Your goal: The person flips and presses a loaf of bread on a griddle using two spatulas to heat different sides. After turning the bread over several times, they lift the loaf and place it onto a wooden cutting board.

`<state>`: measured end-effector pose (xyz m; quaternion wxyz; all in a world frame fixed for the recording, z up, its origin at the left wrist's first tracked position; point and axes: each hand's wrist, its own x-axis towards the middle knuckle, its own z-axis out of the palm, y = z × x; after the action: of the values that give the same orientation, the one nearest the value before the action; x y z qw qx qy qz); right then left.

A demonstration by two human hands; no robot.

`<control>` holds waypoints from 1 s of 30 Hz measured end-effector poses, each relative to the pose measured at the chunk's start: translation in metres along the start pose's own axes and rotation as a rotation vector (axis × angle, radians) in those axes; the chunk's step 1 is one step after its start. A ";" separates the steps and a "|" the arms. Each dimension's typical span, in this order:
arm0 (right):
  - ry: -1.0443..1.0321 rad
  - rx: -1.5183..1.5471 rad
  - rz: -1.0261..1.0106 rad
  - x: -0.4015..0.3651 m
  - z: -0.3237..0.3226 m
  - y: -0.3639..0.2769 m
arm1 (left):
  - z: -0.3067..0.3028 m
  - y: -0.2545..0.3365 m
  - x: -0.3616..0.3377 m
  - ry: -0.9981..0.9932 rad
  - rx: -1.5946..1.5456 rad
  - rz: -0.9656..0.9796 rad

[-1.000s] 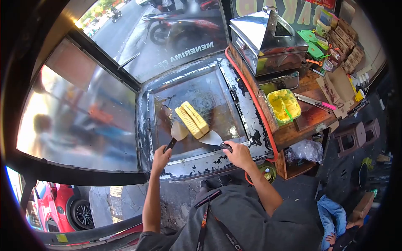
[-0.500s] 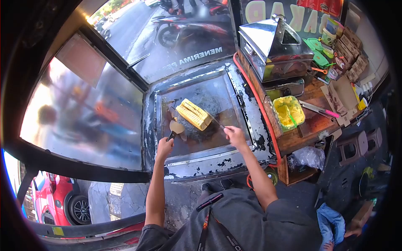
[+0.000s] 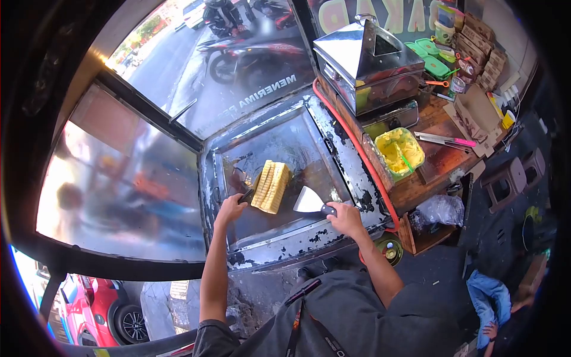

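Bread point(image 3: 270, 186) turned; spatulas point(image 3: 309, 201) seemingly flank it.

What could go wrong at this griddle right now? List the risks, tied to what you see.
1. The yellow ridged block of bread lies loose on the greasy dark metal griddle; a push from the dark-handled spatula in the left hand might slide or break it.
2. The right hand grips the wide-bladed metal spatula low over the plate; both bare hands could be burnt if it is hot.

Glass stall panes point(image 3: 119, 178), sunlit street point(image 3: 160, 65) beyond; wooden counter point(image 3: 443, 163) right; dark pavement point(image 3: 499, 208).
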<state>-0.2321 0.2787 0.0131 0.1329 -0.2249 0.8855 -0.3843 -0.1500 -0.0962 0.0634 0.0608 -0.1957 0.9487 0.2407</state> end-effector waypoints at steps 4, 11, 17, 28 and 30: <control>-0.050 -0.047 0.006 -0.006 -0.012 -0.003 | 0.014 0.026 -0.016 -0.044 0.051 -0.009; -0.064 -0.037 0.031 -0.041 -0.029 -0.026 | 0.060 0.052 -0.095 0.046 -0.405 -0.157; 0.098 0.080 -0.028 -0.001 0.032 -0.020 | 0.072 0.039 -0.138 0.060 -0.984 -0.358; -0.116 -0.053 -0.174 0.020 0.038 -0.086 | 0.070 0.021 -0.224 0.262 -1.212 -0.478; -0.166 -0.042 -0.253 0.028 0.048 -0.099 | 0.073 0.013 -0.238 0.296 -1.229 -0.470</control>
<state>-0.2072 0.1747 0.0525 0.1513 -0.3684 0.8438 -0.3597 0.0646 0.0308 0.0548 -0.1414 -0.4269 0.5700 0.6877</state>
